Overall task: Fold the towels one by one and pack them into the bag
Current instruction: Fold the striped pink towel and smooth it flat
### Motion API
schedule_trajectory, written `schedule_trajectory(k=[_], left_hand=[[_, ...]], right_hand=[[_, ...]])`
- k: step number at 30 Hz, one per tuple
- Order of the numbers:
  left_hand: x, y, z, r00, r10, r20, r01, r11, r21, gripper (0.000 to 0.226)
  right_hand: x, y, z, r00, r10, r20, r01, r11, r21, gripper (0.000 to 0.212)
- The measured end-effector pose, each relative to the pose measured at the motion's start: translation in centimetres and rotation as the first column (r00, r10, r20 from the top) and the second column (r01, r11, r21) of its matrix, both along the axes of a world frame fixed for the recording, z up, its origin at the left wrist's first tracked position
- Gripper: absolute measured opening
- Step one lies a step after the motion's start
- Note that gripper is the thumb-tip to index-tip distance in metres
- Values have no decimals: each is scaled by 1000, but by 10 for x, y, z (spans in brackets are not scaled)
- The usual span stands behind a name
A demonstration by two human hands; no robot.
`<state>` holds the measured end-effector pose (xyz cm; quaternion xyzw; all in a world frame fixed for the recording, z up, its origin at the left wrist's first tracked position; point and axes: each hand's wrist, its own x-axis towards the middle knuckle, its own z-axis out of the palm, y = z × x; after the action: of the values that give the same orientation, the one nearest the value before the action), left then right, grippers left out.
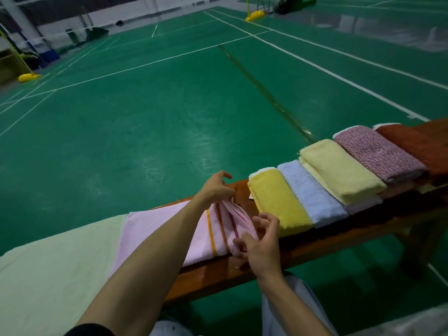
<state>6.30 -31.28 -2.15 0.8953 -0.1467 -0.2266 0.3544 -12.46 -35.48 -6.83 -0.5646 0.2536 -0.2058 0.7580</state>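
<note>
A pink towel [164,229] with orange and red stripes lies on the wooden bench [315,241], its right end bunched into folds. My left hand [217,187] pinches the far corner of that end. My right hand [260,241] pinches the near corner, fingers curled on the fabric. A pale green towel [53,267] lies spread under and left of the pink one. To the right sit folded towels in a row: a yellow towel [278,202], a light blue towel [312,192], a cream towel [339,170], a pink speckled towel [378,154] and a rust-red towel [417,146]. No bag is in view.
The bench stands on a green badminton court floor [145,117] with white lines. Yellow net-post bases [28,77] stand far off at left and at the top. My light trousers [291,306] show below the bench's near edge.
</note>
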Motion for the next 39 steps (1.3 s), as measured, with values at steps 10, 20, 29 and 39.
schedule_trajectory(k=[10, 20, 29, 39], left_hand=[[3, 59, 39, 957, 116, -266, -198, 931, -306, 47], [17, 133, 50, 947, 240, -212, -281, 940, -195, 42], [21, 212, 42, 958, 253, -133, -267, 958, -102, 40], [44, 265, 19, 953, 299, 44, -297, 954, -42, 44]], right_hand=[[-7, 13, 25, 999, 48, 22, -53, 931, 361, 52], [0, 94, 46, 982, 180, 56, -186, 975, 119, 41], [21, 207, 42, 907, 418, -41, -411, 904, 122, 45], [38, 254, 35, 888, 455, -68, -435, 879, 197, 45]])
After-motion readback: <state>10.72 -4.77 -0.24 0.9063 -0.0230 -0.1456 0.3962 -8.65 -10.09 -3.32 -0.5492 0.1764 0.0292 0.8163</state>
